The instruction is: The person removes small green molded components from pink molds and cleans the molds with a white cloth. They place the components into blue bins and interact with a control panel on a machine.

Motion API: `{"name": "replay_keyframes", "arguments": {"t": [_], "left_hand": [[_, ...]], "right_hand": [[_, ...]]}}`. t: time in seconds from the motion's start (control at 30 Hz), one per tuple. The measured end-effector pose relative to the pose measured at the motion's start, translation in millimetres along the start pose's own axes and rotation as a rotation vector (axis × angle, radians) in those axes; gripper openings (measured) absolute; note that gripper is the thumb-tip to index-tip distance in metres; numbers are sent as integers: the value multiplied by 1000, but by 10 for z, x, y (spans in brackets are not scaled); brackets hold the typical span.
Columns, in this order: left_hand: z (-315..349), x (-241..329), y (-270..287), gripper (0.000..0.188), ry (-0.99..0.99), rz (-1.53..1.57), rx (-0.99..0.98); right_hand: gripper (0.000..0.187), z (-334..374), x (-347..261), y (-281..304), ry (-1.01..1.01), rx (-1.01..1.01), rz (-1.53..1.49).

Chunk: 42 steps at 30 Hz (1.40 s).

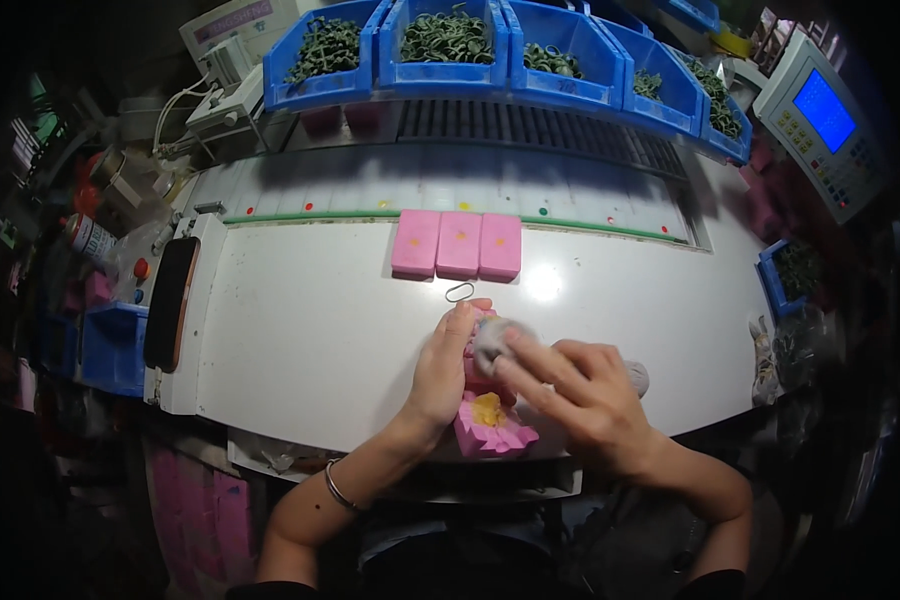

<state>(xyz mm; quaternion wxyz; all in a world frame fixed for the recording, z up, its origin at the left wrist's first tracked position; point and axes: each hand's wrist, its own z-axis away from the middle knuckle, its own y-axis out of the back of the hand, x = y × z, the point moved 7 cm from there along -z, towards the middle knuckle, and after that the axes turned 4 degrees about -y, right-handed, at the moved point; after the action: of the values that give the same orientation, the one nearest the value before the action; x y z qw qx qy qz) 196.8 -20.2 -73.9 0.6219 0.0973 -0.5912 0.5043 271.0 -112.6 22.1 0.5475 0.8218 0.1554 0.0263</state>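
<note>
Your forearms (325,490) come in from the lower edge. Your right hand (590,395) pinches a blurred grey pad (494,345) over a pink block (478,372); your left hand (440,375) lies along that block's left side, fingers nearly straight, though whether it grips can't be told. Just below, a ragged pink-and-yellow piece (505,438) sits at the near edge. Bare white tabletop (310,330) opens on both sides, bounded by three pink blocks (459,244) behind and a phone (173,303) at left.
</note>
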Motion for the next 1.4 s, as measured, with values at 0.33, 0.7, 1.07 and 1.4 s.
{"name": "replay_keyframes", "arguments": {"t": [0.33, 0.7, 1.07, 1.4], "left_hand": [[83, 79, 37, 43, 26, 106, -70], [242, 247, -213, 84, -280, -189, -476], [299, 196, -264, 91, -228, -264, -491], [375, 152, 275, 60, -304, -194, -86]], "right_hand": [[51, 135, 97, 19, -109, -9, -14], [58, 296, 170, -36, -388, 137, -774], [50, 114, 222, -153, -561, 51, -1064], [34, -373, 388, -563, -679, -269, -1306]]}}
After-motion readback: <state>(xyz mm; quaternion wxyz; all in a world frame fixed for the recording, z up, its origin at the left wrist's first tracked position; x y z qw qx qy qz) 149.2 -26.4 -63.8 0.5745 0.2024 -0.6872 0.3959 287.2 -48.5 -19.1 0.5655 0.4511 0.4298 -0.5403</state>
